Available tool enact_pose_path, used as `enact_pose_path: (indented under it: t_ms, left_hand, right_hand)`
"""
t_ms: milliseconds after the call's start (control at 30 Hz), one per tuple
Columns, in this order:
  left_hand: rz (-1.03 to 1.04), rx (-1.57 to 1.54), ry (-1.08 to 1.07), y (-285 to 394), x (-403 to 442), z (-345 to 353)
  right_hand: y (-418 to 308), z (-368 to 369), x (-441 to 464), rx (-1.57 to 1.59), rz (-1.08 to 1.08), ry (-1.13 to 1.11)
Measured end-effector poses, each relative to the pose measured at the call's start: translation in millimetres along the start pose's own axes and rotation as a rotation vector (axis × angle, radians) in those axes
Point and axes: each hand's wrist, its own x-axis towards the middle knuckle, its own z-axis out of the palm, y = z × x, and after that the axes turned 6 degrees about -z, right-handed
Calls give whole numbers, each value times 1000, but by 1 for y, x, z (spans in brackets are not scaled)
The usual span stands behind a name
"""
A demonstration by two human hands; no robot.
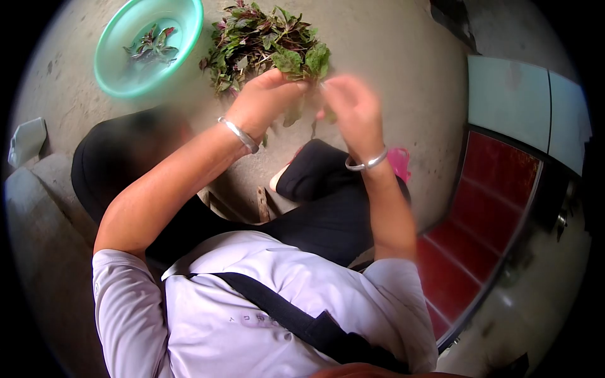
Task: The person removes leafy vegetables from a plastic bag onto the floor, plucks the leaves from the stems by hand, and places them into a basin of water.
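Note:
A sprig of leafy greens (288,64) with broad green leaves is pinched in my left hand (268,97), its stem hanging down below the fingers. Close beside it, my right hand (353,108) has its thumb and fingers drawn together near the stem, with a bit of green at the fingers. That hand is slightly blurred. Just beyond both hands lies a heap of green and purple leafy greens (242,47) on the floor.
A pale green plastic basin (107,66) stands at the upper left with a few leaves (151,45) inside. To the right are a red tiled surface (491,183) and pale panels (507,94). Something pink (399,162) lies behind my right wrist.

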Motion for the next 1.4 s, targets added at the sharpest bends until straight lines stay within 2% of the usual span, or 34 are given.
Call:
enact_pose_path:
  t_ms: [100, 200, 333, 600, 700, 800, 1000, 1133, 1233, 1400]
  left_hand:
    - [-21, -62, -13, -1, 1, -3]
    - [-28, -112, -21, -2, 4, -5]
    - [-51, -166, -72, -4, 6, -9]
    - [-16, 2, -111, -7, 5, -10]
    - [3, 40, -90, -8, 5, -8]
    - [33, 81, -73, -8, 4, -7]
    - [71, 143, -69, -14, 7, -12]
    - [58, 90, -90, -15, 8, -13]
    - [21, 63, -86, -12, 7, -11]
    - [-22, 14, -90, -8, 5, -10]
  right_hand:
    - [8, -1, 0, -27, -18, 3]
    - [2, 3, -2, 74, 28, 11]
    - [7, 2, 0, 38, -42, -23]
    - [-1, 3, 1, 98, -25, -20]
    - [0, 7, 1, 119, -191, 103]
    - [-6, 5, -1, 49, -183, 80]
    - [11, 9, 1, -260, -338, -9]
    - [8, 7, -1, -283, -306, 53]
    - [5, 8, -2, -152, -164, 63]
    - [0, 8, -1, -109, -170, 34]
